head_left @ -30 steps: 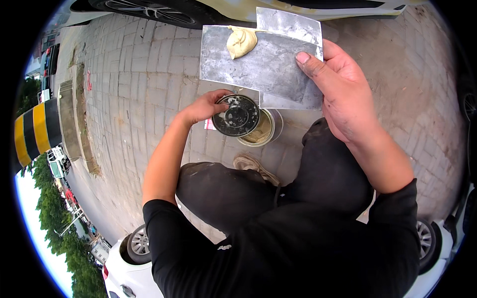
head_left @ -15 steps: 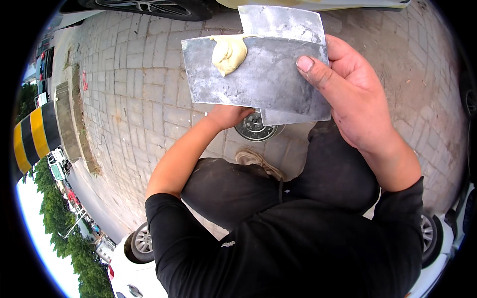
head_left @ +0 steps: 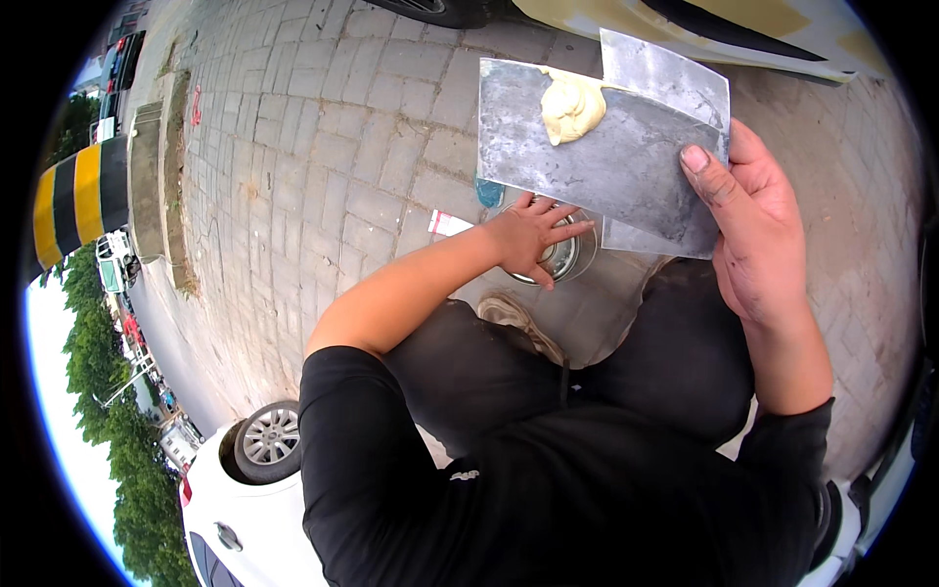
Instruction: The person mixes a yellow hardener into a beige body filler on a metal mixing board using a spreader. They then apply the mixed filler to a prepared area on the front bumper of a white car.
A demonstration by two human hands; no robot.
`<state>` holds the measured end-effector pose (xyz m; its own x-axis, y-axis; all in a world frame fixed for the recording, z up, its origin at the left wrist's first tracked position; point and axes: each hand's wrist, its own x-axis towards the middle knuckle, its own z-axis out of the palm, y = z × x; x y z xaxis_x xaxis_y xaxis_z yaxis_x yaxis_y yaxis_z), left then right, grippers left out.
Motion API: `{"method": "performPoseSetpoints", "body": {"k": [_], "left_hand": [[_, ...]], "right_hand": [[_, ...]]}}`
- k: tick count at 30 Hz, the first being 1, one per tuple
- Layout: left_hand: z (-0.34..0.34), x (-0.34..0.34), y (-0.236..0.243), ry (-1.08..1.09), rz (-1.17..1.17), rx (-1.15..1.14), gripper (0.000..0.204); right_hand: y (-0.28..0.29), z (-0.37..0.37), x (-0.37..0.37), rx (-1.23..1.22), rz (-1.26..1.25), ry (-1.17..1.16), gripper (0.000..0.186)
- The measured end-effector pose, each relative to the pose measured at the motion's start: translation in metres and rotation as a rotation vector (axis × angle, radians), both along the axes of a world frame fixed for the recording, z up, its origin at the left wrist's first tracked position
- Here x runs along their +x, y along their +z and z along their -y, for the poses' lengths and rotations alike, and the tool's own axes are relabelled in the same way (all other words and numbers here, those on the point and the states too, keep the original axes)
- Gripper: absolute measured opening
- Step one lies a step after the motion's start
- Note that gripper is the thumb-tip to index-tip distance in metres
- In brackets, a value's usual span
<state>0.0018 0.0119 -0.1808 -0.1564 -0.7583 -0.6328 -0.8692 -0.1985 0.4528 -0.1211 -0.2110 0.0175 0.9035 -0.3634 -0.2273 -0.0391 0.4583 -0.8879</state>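
My right hand [head_left: 753, 215] grips stacked thin metal plates [head_left: 641, 157] at the right side, thumb on top. A blob of cream-yellow paste [head_left: 572, 108] sits near the upper edge of the front plate. Below the plates, my left hand [head_left: 528, 235] rests with fingers spread over the round lidded can [head_left: 561, 258] on the paving. Its lid is mostly hidden by my hand. Beside the can are a small white-and-red item [head_left: 448, 222] and a teal object [head_left: 489, 193], partly hidden by the plates.
A car with yellowish patches [head_left: 704, 29] stands above me. To the left are a concrete kerb [head_left: 147, 196] and a yellow-and-black striped post [head_left: 83, 196]. A white car [head_left: 235, 528] is at lower left, and parked vehicles [head_left: 119, 68] stand farther off.
My left hand has shifted from gripping the lid's edge to lying spread over it, with the lid moved onto the can. The plates and paste have moved right with my right hand.
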Motion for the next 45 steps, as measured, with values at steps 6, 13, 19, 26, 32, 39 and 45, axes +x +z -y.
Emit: {"method": "performPoseSetpoints", "body": {"k": [6, 13, 19, 26, 32, 39, 45], "left_hand": [[-0.053, 0.117, -0.008, 0.844, 0.354, -0.568, 0.067], [-0.177, 0.087, -0.076, 0.696, 0.325, -0.267, 0.053], [-0.214, 0.024, -0.137, 0.525, 0.346, -0.442, 0.053], [-0.219, 0.017, -0.164, 0.7, 0.291, -0.256, 0.052], [-0.197, 0.038, -0.13, 1.178, -0.102, -0.307, 0.055], [-0.149, 0.066, -0.021, 1.102, -0.616, -0.139, 0.043], [-0.117, 0.049, 0.014, 0.915, -0.628, 0.23, 0.051]], "right_hand": [[-0.014, 0.007, 0.001, -0.104, -0.111, 0.021, 0.035], [-0.032, -0.003, 0.0, -0.24, -0.331, 0.13, 0.034], [-0.072, -0.035, -0.006, -0.184, -0.623, 0.34, 0.023], [-0.163, -0.109, -0.021, -0.041, -0.814, 0.252, 0.019], [-0.208, -0.139, -0.025, -0.206, -0.895, 0.136, 0.021], [-0.225, -0.142, -0.029, -0.952, -1.048, 0.11, 0.046], [-0.194, -0.226, -0.018, -0.399, -0.61, -0.057, 0.047]]}}
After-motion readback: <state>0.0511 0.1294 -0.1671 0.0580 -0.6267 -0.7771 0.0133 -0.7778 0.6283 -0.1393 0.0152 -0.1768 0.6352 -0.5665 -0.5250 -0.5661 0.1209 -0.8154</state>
